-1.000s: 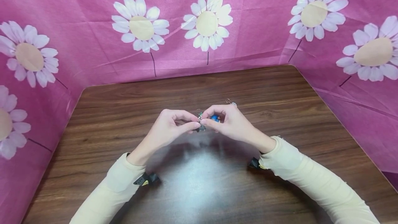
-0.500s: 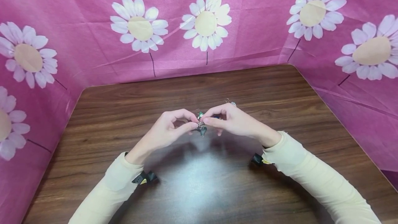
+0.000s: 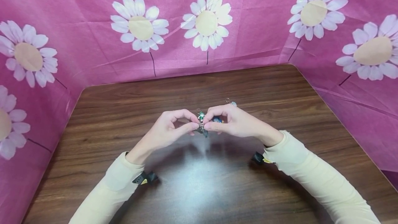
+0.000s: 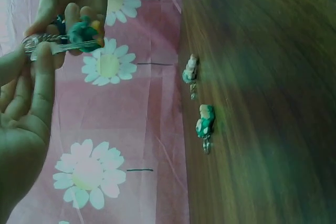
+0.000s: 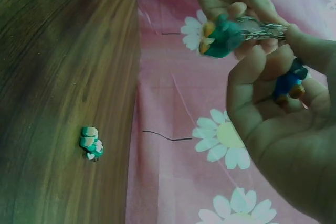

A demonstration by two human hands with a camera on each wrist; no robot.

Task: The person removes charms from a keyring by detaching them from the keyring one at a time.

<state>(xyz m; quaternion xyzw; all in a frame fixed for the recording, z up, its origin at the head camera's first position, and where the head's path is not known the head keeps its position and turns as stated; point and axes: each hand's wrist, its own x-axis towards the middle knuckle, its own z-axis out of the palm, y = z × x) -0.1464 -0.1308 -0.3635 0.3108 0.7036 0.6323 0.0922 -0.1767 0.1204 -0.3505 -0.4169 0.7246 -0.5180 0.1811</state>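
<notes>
Over the brown table [image 3: 199, 189], metal rings [image 5: 260, 31] are pinched in the fingertips of both the left hand [image 3: 168, 127] and the right hand [image 3: 237, 122], with a dark green figure [image 5: 223, 38] hung beneath and a blue figure [image 5: 287, 85] tucked within the right palm. Just beyond the hands, a green-and-white figure [image 3: 201, 116] is seen on the table, and farther to the right a pale figure [image 3: 233, 104] is partly hidden by the right hand. The far edge is bordered by a daisy-printed pink cloth [image 3: 93, 58].

Glossy wood-grain table [image 3: 199, 186], cloth backdrop [image 3: 258, 34], metal chain [image 5: 262, 32], plastic-looking figurine [image 5: 224, 38]
</notes>
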